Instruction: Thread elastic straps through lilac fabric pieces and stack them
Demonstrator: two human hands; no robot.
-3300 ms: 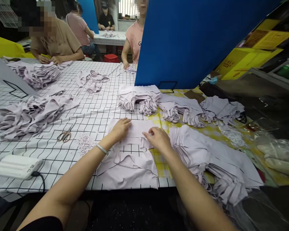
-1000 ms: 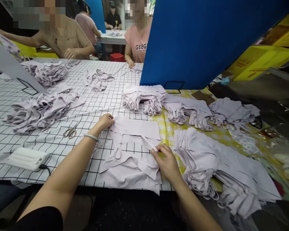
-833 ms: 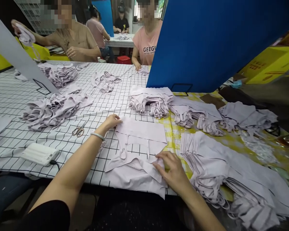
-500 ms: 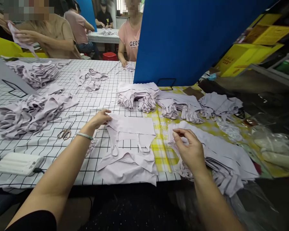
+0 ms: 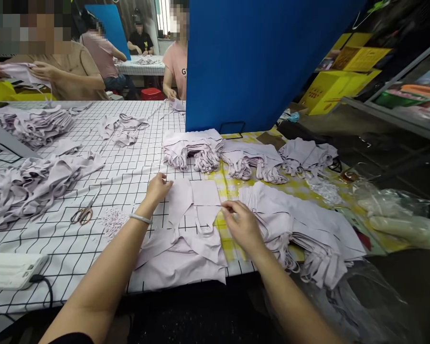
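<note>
A pale lilac strappy top (image 5: 205,192) lies flat on the table in front of me, with its left part doubled over toward the middle. My left hand (image 5: 158,188) has its fingers closed on the upper left edge. At the right edge, my right hand (image 5: 241,223) brings thumb and forefinger together on the cloth. Another lilac piece (image 5: 186,265) lies just below, at the table's front edge. Beside my right hand is a layered stack of similar tops (image 5: 308,215), straps hanging forward.
Scissors (image 5: 84,210), thread scraps (image 5: 114,222) and a white power bank (image 5: 16,270) lie left. More lilac piles (image 5: 39,186) stand farther left, with stacks (image 5: 193,143) behind. A blue panel (image 5: 258,62) rises ahead. Co-workers (image 5: 88,71) sit across the table.
The top's left part has been turned inward. My right hand has moved left from the stack to the top's right edge. The view has swung slightly right.
</note>
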